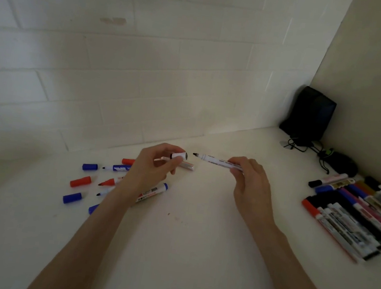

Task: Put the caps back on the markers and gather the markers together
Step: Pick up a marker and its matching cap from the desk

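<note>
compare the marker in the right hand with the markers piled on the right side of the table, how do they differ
The held marker is off the table, gripped by the right hand; the gathered pile lies on the table.
The held marker's dark tip is bare, pointing at the cap in the left hand; the pile's markers look capped.
The held marker is alone; the pile's markers lie side by side.
Both have pale, printed barrels.

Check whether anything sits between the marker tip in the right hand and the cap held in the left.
Nothing visible does. The left hand holds the cap with its opening facing the black tip of the marker, which the right hand grips. Only an open gap above the white counter separates them.
</note>
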